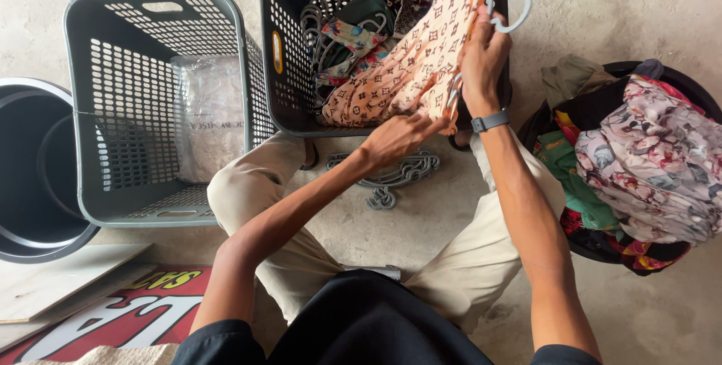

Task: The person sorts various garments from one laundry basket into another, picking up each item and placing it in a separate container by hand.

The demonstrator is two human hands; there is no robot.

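- The peach-coloured patterned cloth garment point(421, 64) hangs over the near rim of the dark grey perforated plastic laundry basket point(289, 72), partly inside it and partly draped down its front wall.
- The right hand point(481, 53) is closed around the upper edge of the garment, together with the pale grey plastic hanger point(511, 15), whose hook sticks up above the fingers; a grey wristband point(490, 121) sits on that wrist.
- The left hand point(398, 136) pinches the garment's lower edge, fingers closed on the cloth.
- Inside the same basket lie more grey hangers point(320, 27) and a floral cloth piece point(350, 38).
- On the concrete floor point(639, 4), just in front of the basket and between the person's knees, lies a small pile of grey hangers point(391, 177).
- To the right stands a black round tub point(677, 83) heaped with mixed coloured clothes point(654, 162).
- To the left stands a light grey perforated basket point(113, 109) holding a clear plastic bag point(207, 113); beside it is a black round bucket point(34, 169).
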